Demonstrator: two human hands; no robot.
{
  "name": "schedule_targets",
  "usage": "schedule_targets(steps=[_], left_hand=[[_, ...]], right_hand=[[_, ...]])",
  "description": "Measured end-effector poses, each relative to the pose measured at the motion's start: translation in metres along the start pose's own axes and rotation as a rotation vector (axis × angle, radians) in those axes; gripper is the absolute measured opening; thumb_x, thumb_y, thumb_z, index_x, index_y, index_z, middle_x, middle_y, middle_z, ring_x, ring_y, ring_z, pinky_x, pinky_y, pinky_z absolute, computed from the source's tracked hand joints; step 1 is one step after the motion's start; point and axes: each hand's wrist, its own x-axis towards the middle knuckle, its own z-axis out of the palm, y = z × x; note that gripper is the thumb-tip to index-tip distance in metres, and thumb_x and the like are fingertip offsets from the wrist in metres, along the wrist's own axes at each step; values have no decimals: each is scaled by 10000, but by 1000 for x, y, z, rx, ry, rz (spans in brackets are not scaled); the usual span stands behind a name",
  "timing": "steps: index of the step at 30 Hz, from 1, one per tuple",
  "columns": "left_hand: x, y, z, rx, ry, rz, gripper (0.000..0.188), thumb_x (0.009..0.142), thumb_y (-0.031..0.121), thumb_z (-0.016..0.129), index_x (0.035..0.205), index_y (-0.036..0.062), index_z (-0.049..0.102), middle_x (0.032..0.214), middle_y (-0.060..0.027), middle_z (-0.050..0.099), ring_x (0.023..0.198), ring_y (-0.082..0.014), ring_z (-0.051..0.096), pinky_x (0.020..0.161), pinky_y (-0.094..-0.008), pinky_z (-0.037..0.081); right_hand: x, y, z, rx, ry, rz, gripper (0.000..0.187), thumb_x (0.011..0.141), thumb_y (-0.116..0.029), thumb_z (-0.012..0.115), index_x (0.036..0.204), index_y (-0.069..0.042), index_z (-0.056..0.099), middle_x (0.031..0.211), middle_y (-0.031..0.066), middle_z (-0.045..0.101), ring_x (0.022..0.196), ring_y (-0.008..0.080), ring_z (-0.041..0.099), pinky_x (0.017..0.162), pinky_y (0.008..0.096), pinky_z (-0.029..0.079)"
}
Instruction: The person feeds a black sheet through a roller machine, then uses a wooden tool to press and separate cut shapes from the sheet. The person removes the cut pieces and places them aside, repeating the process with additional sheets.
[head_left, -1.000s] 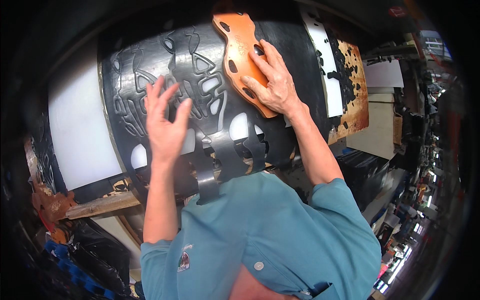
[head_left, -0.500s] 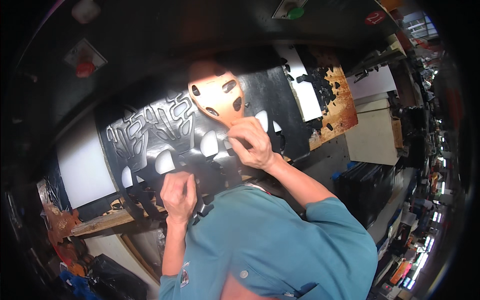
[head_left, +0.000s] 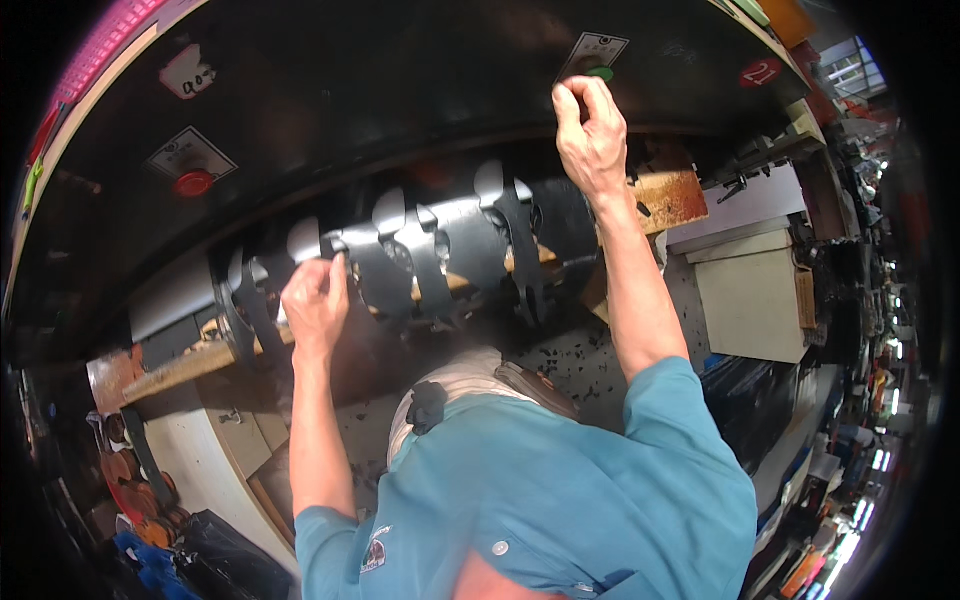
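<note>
My right hand (head_left: 593,140) is raised against the dark front of a machine (head_left: 400,90). Its fingers are curled with nothing visible in them, and the fingertips are right by a green push button (head_left: 600,72); whether they touch it is hard to tell. Lower down, my left hand (head_left: 316,305) is closed at the near edge of a black sheet (head_left: 465,235) with rounded cut-outs; what its fingers hold, if anything, is hidden. Strips of the sheet (head_left: 522,260) hang over the bench's front edge. The orange cutting die is out of sight.
A red push button (head_left: 193,183) sits at the machine's left. The bench has a wooden front edge (head_left: 180,372). A pale box (head_left: 750,290) stands at right. Black scraps litter the floor (head_left: 580,365). Black bags (head_left: 235,555) lie at lower left.
My right hand has left the orange die and risen to the green button. My left hand has moved up and slightly left. The machine front now covers more of the bench, hiding the die.
</note>
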Motion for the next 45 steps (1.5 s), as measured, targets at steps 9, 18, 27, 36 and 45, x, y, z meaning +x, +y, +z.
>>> schedule_targets(steps=[9, 18, 27, 36, 45], left_hand=[[-14, 16, 6, 150, 1, 94, 187, 899, 95, 827, 827, 36, 665, 845, -90, 676, 825, -301, 657, 736, -420, 527], [-13, 16, 4, 186, -22, 46, 196, 903, 159, 835, 803, 35, 721, 867, -86, 686, 867, -301, 663, 762, -432, 539], [-20, 30, 3, 137, -49, -28, 156, 910, 150, 825, 842, 20, 770, 884, -83, 694, 874, -288, 617, 825, -416, 518], [-75, 69, -9, 128, -75, -73, 151, 870, 117, 843, 797, 51, 728, 883, -67, 671, 874, -293, 607, 789, -428, 488], [-153, 124, -28, 74, -218, -133, 135, 846, 121, 859, 868, 72, 735, 964, -60, 682, 871, -291, 617, 760, -430, 493]], right_hand=[[-138, -1, -2, -185, -256, -145, 70, 878, -72, 807, 929, -77, 759, 768, 30, 663, 718, 232, 650, 709, 376, 490], [-140, -2, 1, -184, -428, -78, 115, 926, -137, 766, 1031, -91, 758, 778, 24, 677, 728, 215, 672, 726, 386, 440], [-143, 6, -3, -77, -404, -100, 113, 935, -111, 721, 1023, -59, 768, 849, 81, 739, 787, 265, 711, 761, 403, 484], [-170, -21, -70, 538, -239, 817, 175, 1049, -139, 740, 1170, -14, 761, 865, -27, 695, 720, 44, 616, 701, 191, 486], [-157, -51, -34, -215, -613, 215, 675, 905, -426, 807, 1415, -21, 629, 1038, 216, 768, 921, 382, 771, 837, 449, 606]])
